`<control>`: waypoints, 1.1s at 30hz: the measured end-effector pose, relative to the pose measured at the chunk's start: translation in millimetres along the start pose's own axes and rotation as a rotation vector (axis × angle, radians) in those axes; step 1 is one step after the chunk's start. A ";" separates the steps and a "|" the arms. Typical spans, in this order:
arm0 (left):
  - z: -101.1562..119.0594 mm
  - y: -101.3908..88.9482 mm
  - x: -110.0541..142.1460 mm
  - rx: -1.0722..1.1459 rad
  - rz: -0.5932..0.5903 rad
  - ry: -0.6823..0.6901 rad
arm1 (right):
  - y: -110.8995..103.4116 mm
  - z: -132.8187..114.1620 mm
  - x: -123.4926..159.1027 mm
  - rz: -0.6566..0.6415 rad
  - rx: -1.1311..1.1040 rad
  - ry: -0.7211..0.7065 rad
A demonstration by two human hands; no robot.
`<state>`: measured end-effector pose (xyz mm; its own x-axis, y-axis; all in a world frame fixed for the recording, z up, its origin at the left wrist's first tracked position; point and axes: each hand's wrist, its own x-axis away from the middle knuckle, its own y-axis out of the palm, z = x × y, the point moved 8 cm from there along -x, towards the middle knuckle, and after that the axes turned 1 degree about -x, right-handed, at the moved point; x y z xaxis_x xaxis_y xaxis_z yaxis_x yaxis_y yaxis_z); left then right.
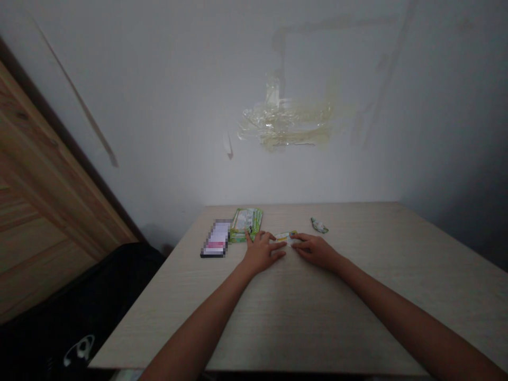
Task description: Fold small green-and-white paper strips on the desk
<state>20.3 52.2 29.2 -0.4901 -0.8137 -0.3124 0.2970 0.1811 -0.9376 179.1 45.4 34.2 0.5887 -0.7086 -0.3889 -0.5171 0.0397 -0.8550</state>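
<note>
A small flat piece with white, yellow and green printing (283, 235) lies on the table between my hands; its exact kind is too small to tell. My left hand (262, 253) rests with fingers spread, its fingertips by the left end of that piece and one finger reaching to the green packet (246, 218). From the other side comes my right hand (317, 251), palm down, fingers stretched out with the index fingertip at the piece's right end. Neither hand wraps round anything. Part of the green packet's front edge is hidden behind my left hand.
A phone (216, 238), blurred on its screen, lies left of the packet. Behind my right hand is a crumpled green and white wrapper (319, 225). The pale table (357, 328) meets a wall with tape residue (286, 124). A black bag (79, 307) stands at the left.
</note>
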 end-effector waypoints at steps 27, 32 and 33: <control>-5.2 -0.2 -0.2 0.036 0.041 -0.046 | 1.0 19.7 -3.7 0.106 -0.074 0.059; -3.7 -1.9 -0.2 0.049 0.033 -0.038 | 2.0 8.8 -5.2 0.069 -0.026 -0.009; -3.4 -2.2 0.0 0.050 0.031 -0.036 | 2.1 7.8 -5.5 0.063 -0.013 -0.012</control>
<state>16.9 53.7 30.7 -0.4501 -0.8279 -0.3345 0.3528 0.1793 -0.9184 179.6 54.8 31.9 0.5623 -0.6965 -0.4458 -0.5615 0.0742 -0.8241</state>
